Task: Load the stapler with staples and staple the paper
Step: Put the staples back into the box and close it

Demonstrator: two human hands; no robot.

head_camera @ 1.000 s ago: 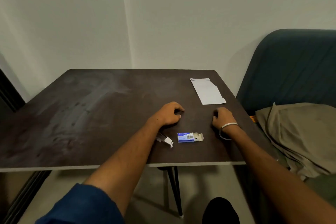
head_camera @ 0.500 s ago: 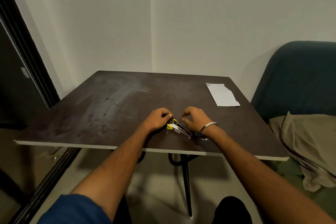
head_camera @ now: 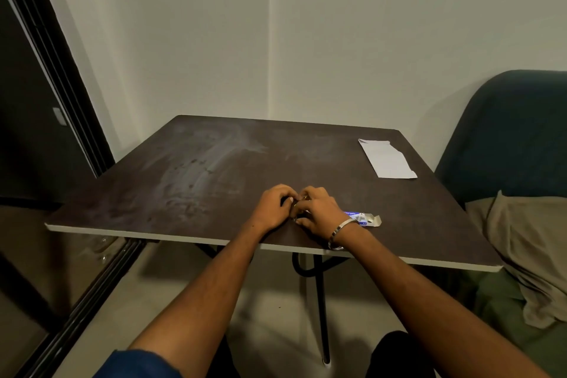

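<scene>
A stapler (head_camera: 297,205), barely visible as a glint of metal and yellow, is cupped between two hands near the front edge of a dark table (head_camera: 184,169). The left hand (head_camera: 274,208) and right hand (head_camera: 319,211) are curled closed around it, where a second earlier both were resting as loose fists with the stapler lying untouched beneath the left forearm. The opened staple box (head_camera: 363,219) is seen just beside the right wrist, and the paper (head_camera: 387,159) is left well apart at the far right corner. Loading is judged to be beginning; whether the stapler has been opened cannot be told.
</scene>
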